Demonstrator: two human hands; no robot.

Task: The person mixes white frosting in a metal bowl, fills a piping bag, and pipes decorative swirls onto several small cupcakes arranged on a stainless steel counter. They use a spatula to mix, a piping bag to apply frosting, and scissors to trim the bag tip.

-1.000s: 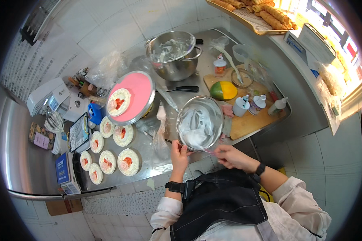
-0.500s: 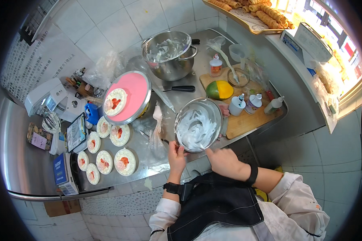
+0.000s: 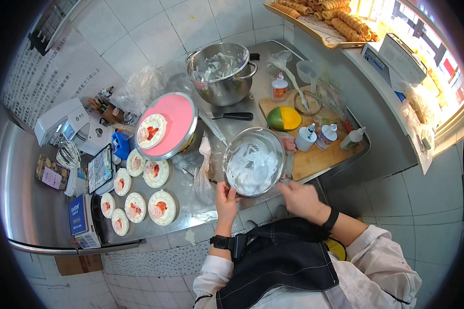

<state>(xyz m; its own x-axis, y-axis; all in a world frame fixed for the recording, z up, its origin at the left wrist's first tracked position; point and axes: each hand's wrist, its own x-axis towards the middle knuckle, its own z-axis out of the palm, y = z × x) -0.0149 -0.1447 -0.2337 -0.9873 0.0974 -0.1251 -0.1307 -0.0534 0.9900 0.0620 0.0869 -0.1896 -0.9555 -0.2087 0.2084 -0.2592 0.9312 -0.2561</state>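
Observation:
A metal mixing bowl [image 3: 227,175] holds white whipped cream [image 3: 255,159], smeared in folds up its wall. My left hand [image 3: 226,202] is closed on the bowl's near left rim, thumb up against it. Beside the near right rim, my right hand [image 3: 304,200] is closed and slightly blurred, gripping something whose kind I cannot make out. Left of the bowl lies a piping bag [image 3: 204,154] with pale pink filling. Farther left, a pink-topped turntable [image 3: 178,116] carries a round white cream cake [image 3: 151,131] with red and pink topping.
Several similar small cakes [image 3: 161,207] sit at the table's left. A large steel pot [image 3: 221,92] with cream residue stands behind the bowl. On the right, a wooden board [image 3: 314,162] bears a cut mango [image 3: 284,119] and bottles [image 3: 305,137]. A black-handled knife [image 3: 237,116] lies behind the bowl.
My right hand has moved right and slightly away from the bowl's near rim. The cream's folds have shifted. My left hand keeps its hold on the bowl.

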